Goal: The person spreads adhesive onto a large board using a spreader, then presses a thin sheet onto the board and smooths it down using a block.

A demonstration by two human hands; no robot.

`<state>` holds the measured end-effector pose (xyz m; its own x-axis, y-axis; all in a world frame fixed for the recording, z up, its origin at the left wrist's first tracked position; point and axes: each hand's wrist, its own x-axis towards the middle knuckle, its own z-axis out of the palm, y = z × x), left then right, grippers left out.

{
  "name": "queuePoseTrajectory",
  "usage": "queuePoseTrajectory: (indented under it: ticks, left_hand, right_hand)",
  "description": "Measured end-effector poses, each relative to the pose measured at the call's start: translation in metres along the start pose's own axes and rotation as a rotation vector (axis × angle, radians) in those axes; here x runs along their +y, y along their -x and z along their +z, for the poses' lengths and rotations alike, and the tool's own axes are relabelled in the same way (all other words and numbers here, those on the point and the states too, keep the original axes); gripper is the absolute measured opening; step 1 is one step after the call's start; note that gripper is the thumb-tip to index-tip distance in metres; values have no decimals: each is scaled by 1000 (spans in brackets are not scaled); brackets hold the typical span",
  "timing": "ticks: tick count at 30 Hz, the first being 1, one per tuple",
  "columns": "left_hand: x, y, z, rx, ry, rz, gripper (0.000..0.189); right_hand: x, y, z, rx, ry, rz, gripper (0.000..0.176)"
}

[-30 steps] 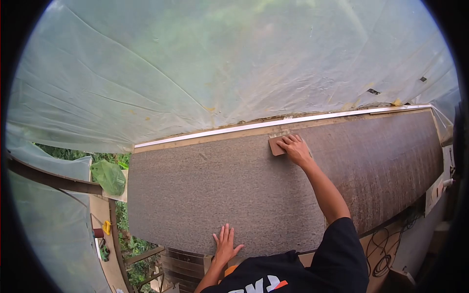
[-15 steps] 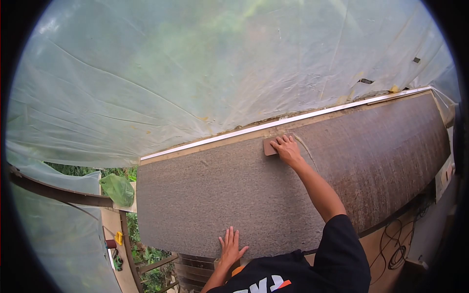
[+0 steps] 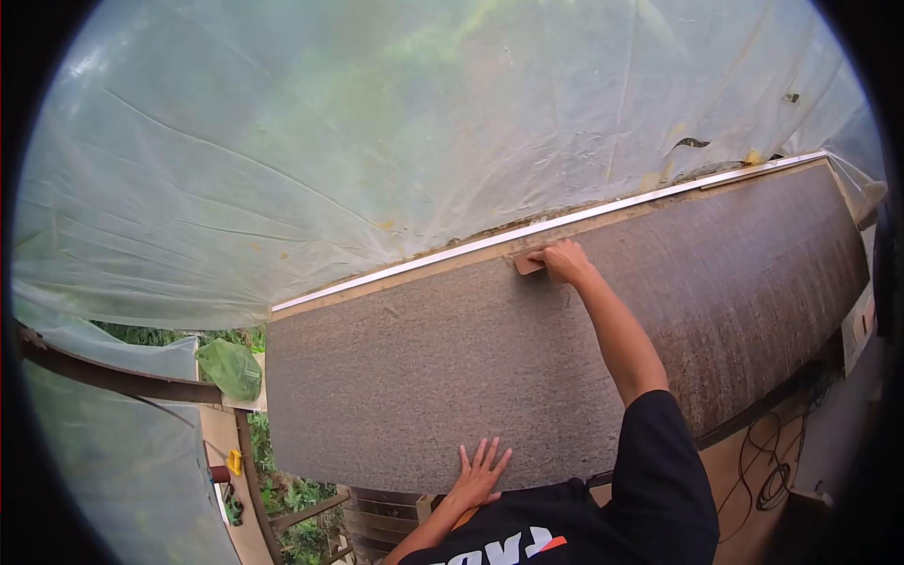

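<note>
A long, curved panel (image 3: pixel 414 386) lies in front of me, greyish and speckled on the left, darker brown and streaked on the right. Near its far edge, my right hand (image 3: pixel 565 262) grips a flat brown rectangular plate (image 3: pixel 530 265). The plate is tilted, with its lower edge at the panel surface; the fingers partly cover it. My left hand (image 3: pixel 480 474) rests on the panel's near edge, fingers spread and holding nothing.
A white strip (image 3: pixel 556 222) runs along the panel's far side, below plastic sheeting (image 3: pixel 377 141). On the left are a green plastic bag (image 3: pixel 229 369), a dark curved beam (image 3: pixel 113 370) and a yellow object (image 3: pixel 234 461). Coiled cables (image 3: pixel 774 482) lie at the lower right.
My right hand has turned the plate from nearly flat to tilted and moved slightly toward the far edge. A pale curved streak beside it no longer shows. My left hand has shifted right.
</note>
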<state>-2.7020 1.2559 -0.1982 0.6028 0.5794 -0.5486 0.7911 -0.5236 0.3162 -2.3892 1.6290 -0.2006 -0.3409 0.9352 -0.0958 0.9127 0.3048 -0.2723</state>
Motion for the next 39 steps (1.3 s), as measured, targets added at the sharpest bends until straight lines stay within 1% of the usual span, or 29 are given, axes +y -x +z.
queuePoseTrajectory:
  ticks: [2, 4, 5, 6, 8, 10, 12, 14, 16, 17, 18, 19, 20, 24, 26, 27, 29, 30, 32, 33, 35, 36, 37, 39]
  left_hand:
    - [0, 0, 7, 41, -14, 11, 118]
    - [0, -1, 13, 53, -27, 4, 119]
    - [1, -3, 16, 66, -43, -7, 119]
    - [3, -4, 16, 60, -68, -12, 120]
    - [3, -5, 19, 97, -83, -7, 119]
    - [5, -5, 19, 121, -106, -15, 117]
    - [5, -2, 17, 179, -29, 6, 113]
    - [4, -2, 20, 195, -59, 13, 113]
    - [2, -4, 22, 193, -78, 8, 113]
    - [2, -5, 24, 209, -77, 11, 114]
    - [1, -5, 26, 223, -76, 11, 114]
    - [0, -5, 28, 248, -60, 18, 113]
    - [0, -6, 28, 258, -51, 24, 113]
    - [2, -6, 29, 229, -64, 18, 111]
    - [-2, -6, 34, 321, -72, 16, 109]
    - [-3, -6, 31, 331, -75, 29, 109]
    - [-4, -2, 28, 274, -1, 32, 108]
    - [-6, -1, 32, 271, 7, 26, 108]
    - [-8, -1, 36, 353, -16, 68, 107]
    - [-9, -1, 37, 351, -17, 68, 107]
    - [-14, 1, 37, 330, -20, 101, 106]
    - [-14, 11, 29, 314, -67, 98, 101]
    - [-21, 15, 31, 309, -66, 80, 101]
    - [-35, 27, 43, 390, -56, 187, 92]
  right_hand:
    - [5, 15, -6, 6, -12, 27, 39]
    - [5, 40, -26, -197, 53, 79, 41]
    - [7, 55, -23, -203, 34, 93, 45]
    - [8, 73, -20, -204, 49, 99, 45]
    - [7, 114, -15, -275, 40, 93, 50]
    - [1, 166, -11, -300, 14, 114, 53]
    - [-8, 221, -5, -325, 19, 144, 52]
    - [-28, 277, -6, -351, 37, 184, 49]
    - [-45, 331, -2, -319, -3, 186, 47]
    - [-51, 353, 4, -354, -1, 227, 47]
    - [-59, 375, 6, -325, -13, 214, 47]
    - [-68, 395, 6, -293, -26, 198, 47]
    - [-78, 409, 5, -330, -13, 207, 49]
    - [-98, 460, 9, -345, -68, 275, 52]
    - [-102, 484, 26, -813, 26, 360, 48]
    - [-114, 495, 19, -767, -118, 441, 45]
    - [-92, 520, 42, -452, -387, 521, 40]
    - [-110, 507, 10, -351, -694, 545, 30]
    - [-108, 476, -15, -129, -940, 521, 19]
    - [-102, 457, -23, -76, -1017, 576, 16]
    - [-93, 409, -36, 86, -1054, 475, 18]
    - [-96, 378, -43, 162, -1074, 434, 22]
    - [-101, 345, -48, 232, -1095, 392, 25]
    - [-103, 280, -55, 235, -833, 321, 38]
